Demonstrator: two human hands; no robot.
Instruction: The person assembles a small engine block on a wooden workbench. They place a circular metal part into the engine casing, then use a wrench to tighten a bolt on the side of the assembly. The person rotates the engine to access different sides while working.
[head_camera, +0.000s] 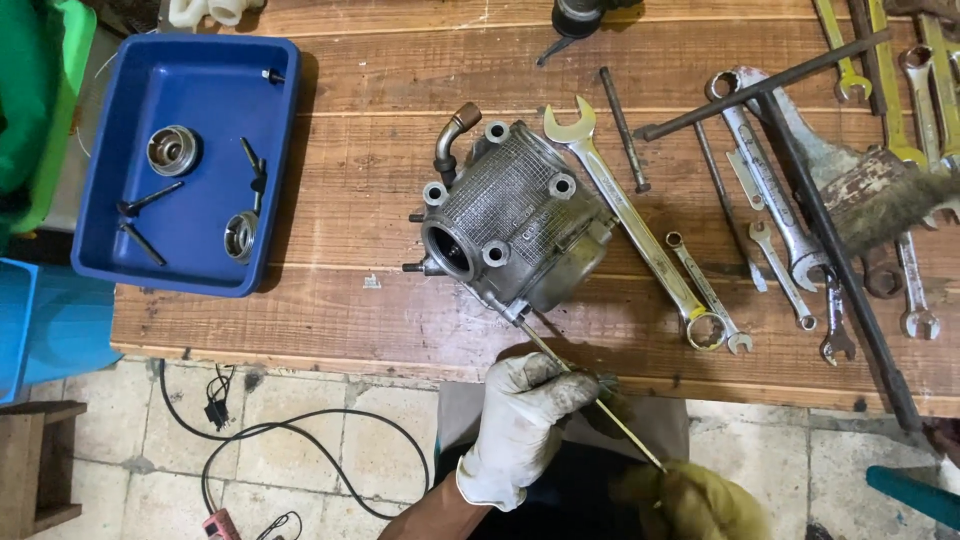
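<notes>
Grey cast metal, cross-hatched on its flank and ringed with bolt bosses, the engine cylinder (512, 215) lies on its side near the worktop's front edge, bore facing left. A thin rod (590, 392) runs from its underside past that edge. The left hand (520, 425), white-gloved, pinches the rod midway; the right hand (700, 500), yellow-gloved, grips its lower end.
</notes>
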